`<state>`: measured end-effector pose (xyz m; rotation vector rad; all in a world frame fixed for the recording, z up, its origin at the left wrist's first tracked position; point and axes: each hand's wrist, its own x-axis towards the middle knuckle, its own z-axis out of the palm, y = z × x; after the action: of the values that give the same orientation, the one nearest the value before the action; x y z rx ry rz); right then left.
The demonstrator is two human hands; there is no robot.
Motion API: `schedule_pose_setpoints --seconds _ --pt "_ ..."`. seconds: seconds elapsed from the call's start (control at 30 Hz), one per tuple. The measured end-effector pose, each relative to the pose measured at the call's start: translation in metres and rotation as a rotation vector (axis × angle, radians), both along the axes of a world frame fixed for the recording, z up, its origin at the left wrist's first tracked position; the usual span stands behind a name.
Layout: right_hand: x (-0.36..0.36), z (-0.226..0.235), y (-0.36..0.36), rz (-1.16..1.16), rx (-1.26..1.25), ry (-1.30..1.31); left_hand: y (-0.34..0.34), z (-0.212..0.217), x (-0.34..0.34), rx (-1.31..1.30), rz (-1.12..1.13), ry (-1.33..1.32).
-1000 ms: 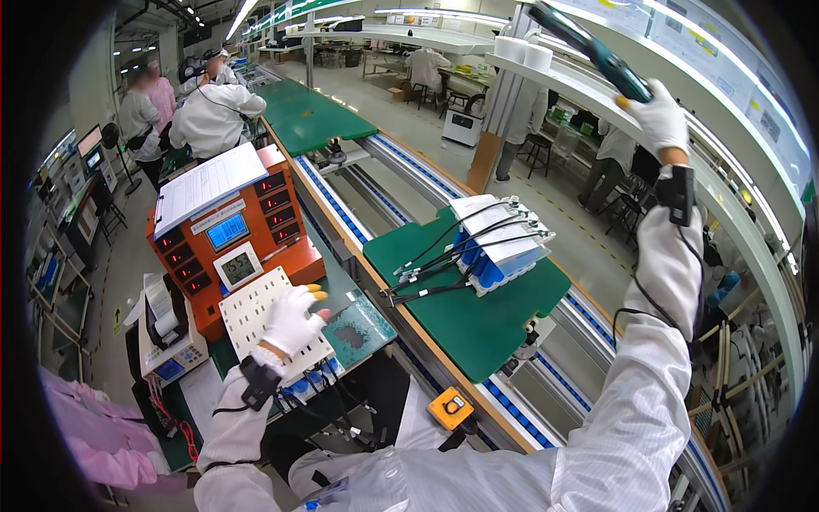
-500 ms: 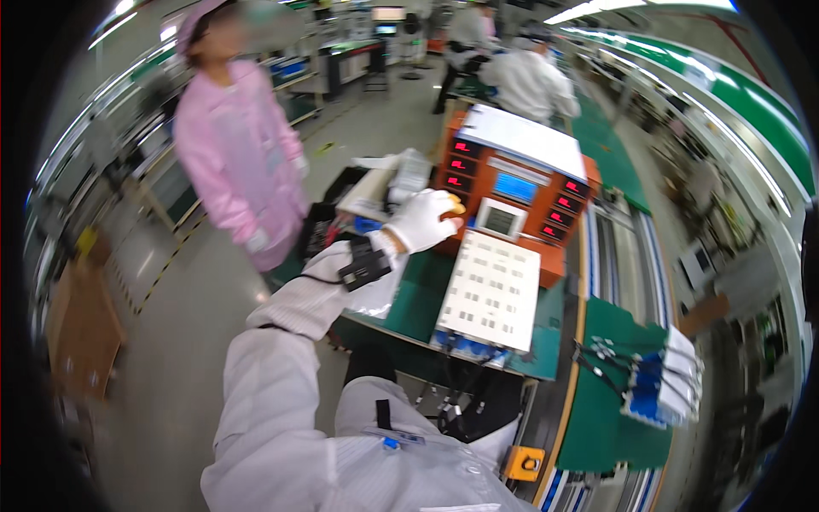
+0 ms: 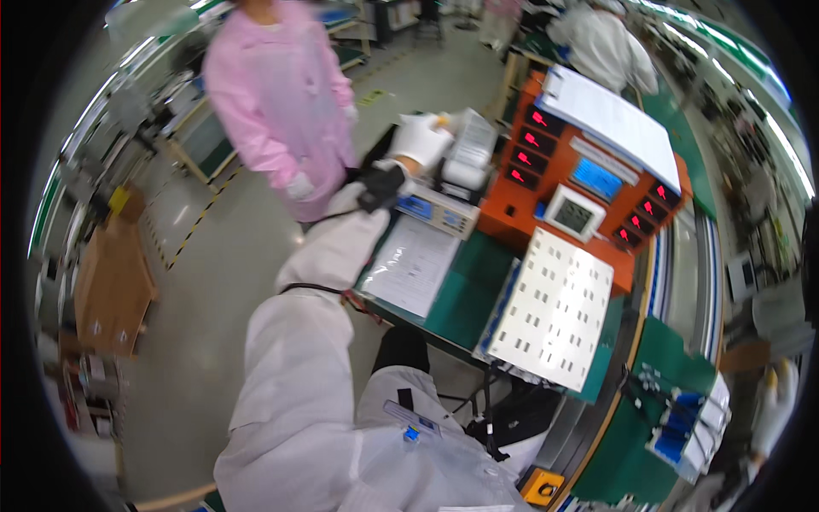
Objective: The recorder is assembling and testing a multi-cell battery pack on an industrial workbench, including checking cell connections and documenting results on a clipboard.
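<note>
My left hand (image 3: 422,142), in a white glove with yellow fingertips, reaches over the back of a grey bench meter (image 3: 439,213) with a blue screen. Its fingers are blurred and partly hidden, so their grip cannot be made out. Beside it, a small white-and-grey device (image 3: 467,162) sits on or behind the meter. Far out at the right rim, my right hand (image 3: 775,399), gloved alike, has its fingers stretched out and nothing visible in them. Nearest to it is a white-and-blue block with black cables (image 3: 695,427) on a green board.
An orange test box (image 3: 512,205) with red displays carries a white clipboard (image 3: 610,119). Before it lies a slotted white panel (image 3: 550,307); a sleeved paper sheet (image 3: 414,264) is to its left. A person in pink (image 3: 273,94) stands at left. A conveyor line (image 3: 687,273) runs along the right.
My left hand has left the orange box's front and moved left and away, over the meter. The view has shifted, uncovering the meter and sheet. My right hand now shows at the right rim.
</note>
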<state>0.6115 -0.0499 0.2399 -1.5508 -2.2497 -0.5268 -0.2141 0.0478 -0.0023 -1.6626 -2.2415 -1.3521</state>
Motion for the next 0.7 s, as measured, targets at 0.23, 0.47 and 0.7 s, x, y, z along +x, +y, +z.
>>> schedule_pose_setpoints --seconds 0.23,0.47,0.7 --pt "-0.255 -0.103 0.059 0.333 -0.246 0.095 0.039 -0.023 -0.059 -0.184 -0.048 -0.094" --pt "-0.353 -0.147 0.090 0.572 -0.379 0.241 0.078 -0.011 -0.059 -0.053 -0.448 -0.674" --pt "-0.430 -0.155 0.098 0.770 -0.415 0.299 0.044 0.020 0.022 0.130 -0.496 -0.656"
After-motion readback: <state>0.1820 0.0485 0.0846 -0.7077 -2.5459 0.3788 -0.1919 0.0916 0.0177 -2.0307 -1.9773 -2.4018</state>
